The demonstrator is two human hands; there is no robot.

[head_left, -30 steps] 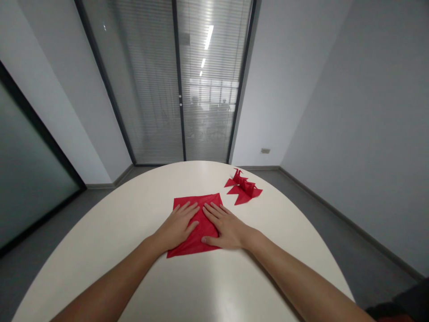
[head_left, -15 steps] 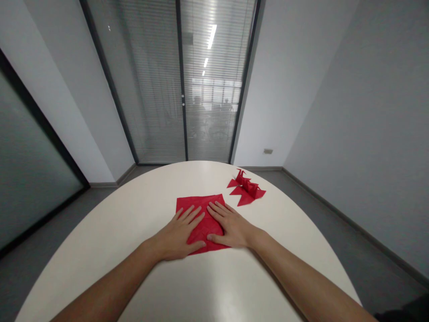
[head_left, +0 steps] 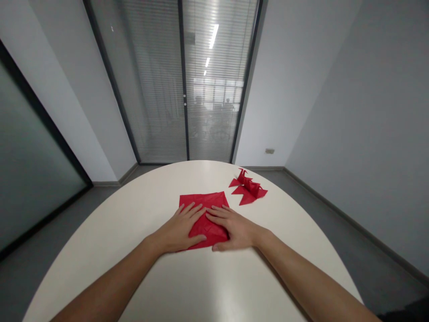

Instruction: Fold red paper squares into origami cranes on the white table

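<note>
A creased sheet of red paper (head_left: 209,228) lies spread on the white round table (head_left: 140,205). Across its left part rests my left hand (head_left: 183,228), palm down, with the fingers stretched out and apart. My right hand (head_left: 234,227) lies over the right part, fingers extended, its thumb near the paper's front edge. The sheet's far strip shows beyond my fingertips; its left and right sides are partly hidden under my hands. Beyond my right hand stand folded red paper cranes (head_left: 250,190), close together and overlapping.
The table's curved far edge runs just behind the cranes. A glass partition with blinds (head_left: 161,89) stands beyond it, next to a pale wall (head_left: 301,80) with a socket plate (head_left: 270,151). Grey floor (head_left: 321,197) surrounds the table.
My right hand has slid slightly towards me on the paper, its thumb now at the front edge. My left hand stays flat on the sheet. The cranes have not moved on the table.
</note>
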